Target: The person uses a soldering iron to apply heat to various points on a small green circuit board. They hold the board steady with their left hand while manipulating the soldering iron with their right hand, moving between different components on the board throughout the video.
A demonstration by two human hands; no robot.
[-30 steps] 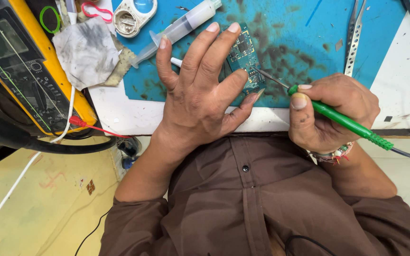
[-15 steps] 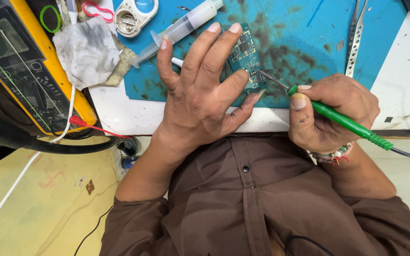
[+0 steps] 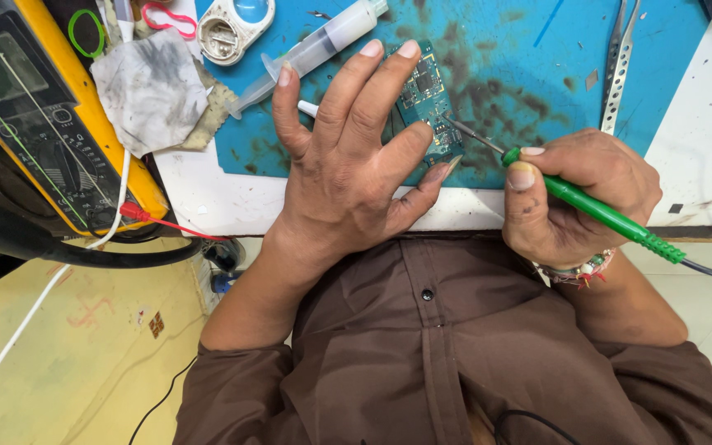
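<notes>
Fingers (image 3: 372, 91) of the left hand (image 3: 348, 165) lie spread flat, pinning a green board (image 3: 426, 95) to the stained blue mat (image 3: 521, 49); right hand (image 3: 574, 194) pinches a slim green iron (image 3: 599, 213), metal tip on the board.

My soldering iron with its bright green plastic handle (image 3: 595, 210) crosses the blue work mat blotched with dark scorch stains (image 3: 521, 74). The small circuit board (image 3: 426, 95) is teal-green with dark chips. My shirt (image 3: 422, 346) is plain brown. The boxy multimeter (image 3: 51, 124) has a yellow casing, and the crumpled cloth (image 3: 150, 86) is grey-smudged white. The table (image 3: 702, 148) is speckled white.
</notes>
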